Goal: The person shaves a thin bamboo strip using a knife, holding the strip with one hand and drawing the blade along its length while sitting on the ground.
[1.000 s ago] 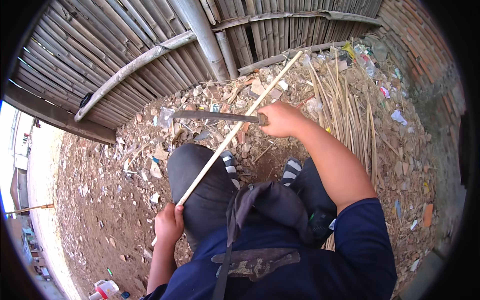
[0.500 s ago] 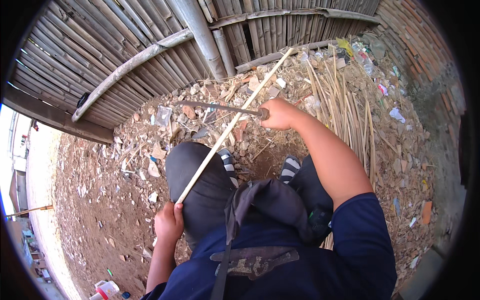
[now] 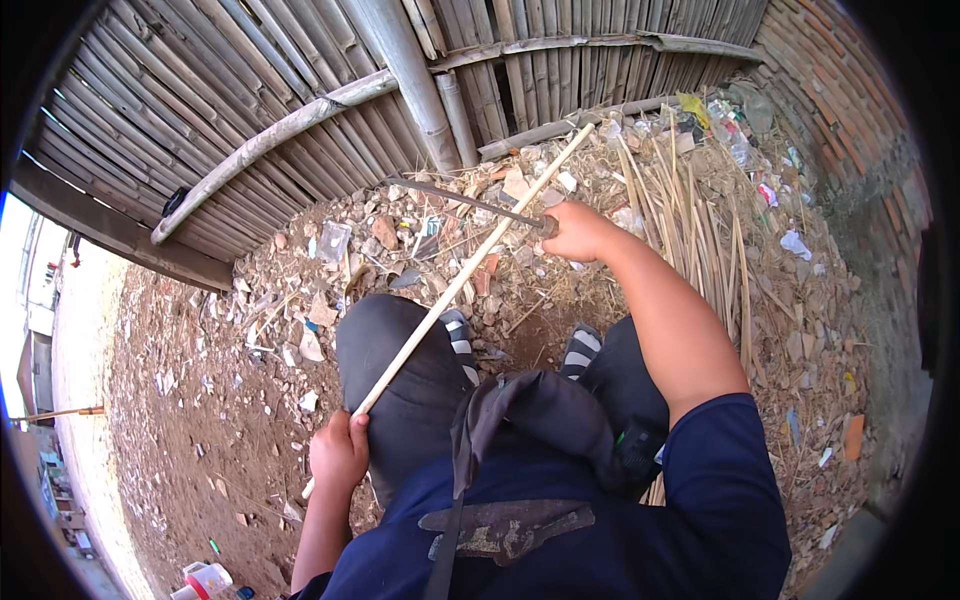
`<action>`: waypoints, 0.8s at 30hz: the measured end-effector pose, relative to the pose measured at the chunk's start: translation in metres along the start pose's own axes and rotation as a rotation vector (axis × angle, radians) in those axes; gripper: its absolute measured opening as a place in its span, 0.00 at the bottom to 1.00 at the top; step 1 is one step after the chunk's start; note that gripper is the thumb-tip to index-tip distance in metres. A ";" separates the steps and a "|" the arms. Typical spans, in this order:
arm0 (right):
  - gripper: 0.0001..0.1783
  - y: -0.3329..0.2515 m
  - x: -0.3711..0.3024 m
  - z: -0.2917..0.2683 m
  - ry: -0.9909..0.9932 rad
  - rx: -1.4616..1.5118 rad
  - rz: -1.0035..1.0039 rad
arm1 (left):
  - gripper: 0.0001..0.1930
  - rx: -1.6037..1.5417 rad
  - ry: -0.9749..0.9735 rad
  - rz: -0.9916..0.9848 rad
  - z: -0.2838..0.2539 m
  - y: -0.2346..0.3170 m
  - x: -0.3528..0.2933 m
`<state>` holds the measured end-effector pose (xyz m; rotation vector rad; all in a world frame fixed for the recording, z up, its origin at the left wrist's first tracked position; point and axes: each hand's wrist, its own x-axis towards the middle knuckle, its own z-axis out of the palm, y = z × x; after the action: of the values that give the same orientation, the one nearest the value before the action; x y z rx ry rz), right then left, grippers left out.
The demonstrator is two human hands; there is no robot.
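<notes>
A long, pale bamboo strip (image 3: 450, 298) slants across my left thigh, its far end up over the rubble. My left hand (image 3: 339, 450) is closed around its near part beside my knee, and a short end pokes out below the hand. In my right hand (image 3: 580, 234) is the handle of a long, thin knife (image 3: 455, 198). The blade points left and lies across the strip, touching or nearly touching it. Which side of the blade bears on the strip I cannot tell.
A bundle of split bamboo strips (image 3: 700, 235) lies on the ground to my right. Ahead stands a bamboo fence (image 3: 290, 110), with a brick wall (image 3: 840, 90) at the right. Stones and litter cover the ground. A white and red container (image 3: 207, 580) sits at lower left.
The bamboo strip has slid back through my left hand, so its near end now shows below. My right hand and the knife have shifted slightly, and the blade's tip is tilted farther away.
</notes>
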<state>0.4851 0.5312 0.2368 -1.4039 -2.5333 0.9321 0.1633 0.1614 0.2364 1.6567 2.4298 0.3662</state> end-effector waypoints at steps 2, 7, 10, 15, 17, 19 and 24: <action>0.14 -0.010 -0.003 -0.002 0.017 0.020 0.009 | 0.20 -0.003 -0.009 0.000 -0.001 0.000 -0.001; 0.14 -0.048 -0.019 -0.001 -0.140 -0.047 -0.069 | 0.21 -0.050 -0.027 0.018 0.000 -0.005 -0.001; 0.17 -0.019 -0.004 -0.006 -0.105 0.013 -0.043 | 0.20 -0.076 -0.022 0.014 0.005 -0.005 0.008; 0.18 0.000 -0.001 -0.008 -0.028 0.077 0.112 | 0.20 0.017 -0.031 -0.016 -0.006 0.001 0.001; 0.18 -0.023 -0.009 -0.008 -0.035 -0.010 0.129 | 0.20 0.030 -0.037 -0.025 -0.007 0.003 0.000; 0.19 -0.033 -0.015 -0.003 -0.060 -0.088 0.020 | 0.20 0.021 -0.044 -0.023 -0.008 0.003 0.002; 0.17 -0.011 -0.007 0.002 -0.132 -0.044 -0.024 | 0.20 0.008 -0.036 0.004 0.001 -0.003 0.002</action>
<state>0.4802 0.5198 0.2427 -1.3639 -2.6754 1.0029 0.1602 0.1624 0.2343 1.6563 2.4058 0.3256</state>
